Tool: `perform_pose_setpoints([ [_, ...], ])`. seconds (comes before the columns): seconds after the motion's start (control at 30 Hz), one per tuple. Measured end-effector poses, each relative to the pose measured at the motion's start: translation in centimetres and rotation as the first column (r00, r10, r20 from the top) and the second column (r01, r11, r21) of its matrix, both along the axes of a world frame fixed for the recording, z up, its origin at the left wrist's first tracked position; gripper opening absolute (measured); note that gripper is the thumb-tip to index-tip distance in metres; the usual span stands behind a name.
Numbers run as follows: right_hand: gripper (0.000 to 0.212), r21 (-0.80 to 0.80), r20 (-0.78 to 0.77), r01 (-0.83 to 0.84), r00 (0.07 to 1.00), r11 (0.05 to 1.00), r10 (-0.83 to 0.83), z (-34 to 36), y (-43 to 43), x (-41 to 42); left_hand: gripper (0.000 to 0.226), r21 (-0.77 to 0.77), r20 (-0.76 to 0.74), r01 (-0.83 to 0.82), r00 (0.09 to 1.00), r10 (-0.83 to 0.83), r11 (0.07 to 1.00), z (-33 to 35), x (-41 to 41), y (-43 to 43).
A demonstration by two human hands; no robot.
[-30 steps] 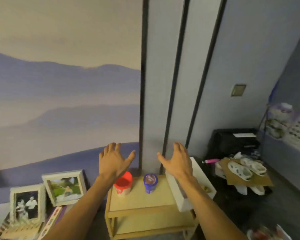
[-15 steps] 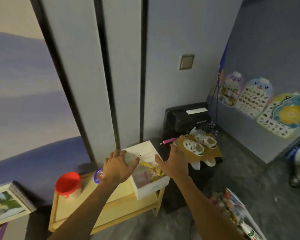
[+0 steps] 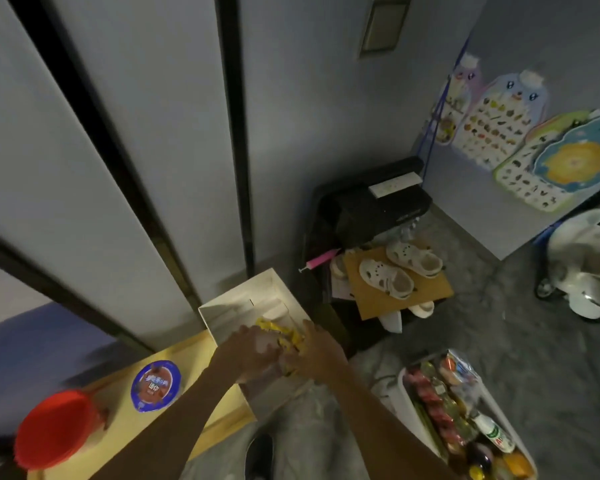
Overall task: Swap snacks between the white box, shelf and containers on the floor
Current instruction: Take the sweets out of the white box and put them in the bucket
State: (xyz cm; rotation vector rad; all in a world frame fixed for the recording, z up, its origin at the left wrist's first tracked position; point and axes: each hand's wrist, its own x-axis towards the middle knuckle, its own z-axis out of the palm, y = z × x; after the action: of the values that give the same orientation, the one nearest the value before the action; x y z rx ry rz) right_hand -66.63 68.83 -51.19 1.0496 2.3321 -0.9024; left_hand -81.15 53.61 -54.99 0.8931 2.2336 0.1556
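Head view, findings from left to right: a red-lidded tub (image 3: 54, 429) and a blue-lidded cup (image 3: 156, 381) stand on the wooden shelf (image 3: 194, 355), well apart from my hands and untouched. At the shelf's right end sits the white box (image 3: 236, 292), open at the top, with yellow snack packets (image 3: 278, 332) lying inside it. Half a second ago both my hands hung spread above that box; they have since dropped into it and closed together. My left hand (image 3: 253, 355) now lies on the near side of the packets and my right hand (image 3: 317, 355) is just beside it, fingers pointing down into the yellow wrappers. Blur and overlap hide the fingertips, so I cannot tell whether either hand has actually closed on a packet or only rests on the pile. Further right, on the floor, a white container (image 3: 400, 382) packed with assorted snacks and bottles has come into view. Assessment: the swap is at its first pick-up, from the box, with nothing yet lifted clear, and that floor container looks the likely destination.
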Motion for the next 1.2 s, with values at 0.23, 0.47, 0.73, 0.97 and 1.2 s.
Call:
perform_pose_setpoints([
  [0.23,0.084,0.079,0.07,-0.21,0.976,0.974,0.205,-1.2,-2.8,1.1,0.1,-0.183,-0.12,0.16,0.976,-0.183,0.97,-1.8,3.2,-1.0],
  [0.47,0.083,0.148,0.158,-0.386,0.918,0.911,0.363,-6.8,-2.8,0.4,0.085,-0.325,-0.037,0.158,0.983,-0.18,0.933,-6.3,3.7,-0.1],
  [0.73,0.058,0.184,0.032,-0.338,0.941,0.923,0.338,-7.9,-2.3,0.8,0.064,-0.226,-0.038,0.101,0.993,-0.113,0.969,-6.9,3.8,0.4],
  [0.97,0.069,0.079,-0.216,-0.122,0.967,0.989,0.136,-3.8,-1.4,0.9,0.086,0.045,-0.071,-0.056,0.996,0.059,0.997,-2.1,1.3,-0.1],
  [1.2,0.064,0.079,-0.567,0.053,0.824,0.995,0.001,3.8,-1.1,-0.2,0.077,0.35,-0.055,-0.173,0.977,0.204,0.921,6.1,-1.2,-2.7],
])
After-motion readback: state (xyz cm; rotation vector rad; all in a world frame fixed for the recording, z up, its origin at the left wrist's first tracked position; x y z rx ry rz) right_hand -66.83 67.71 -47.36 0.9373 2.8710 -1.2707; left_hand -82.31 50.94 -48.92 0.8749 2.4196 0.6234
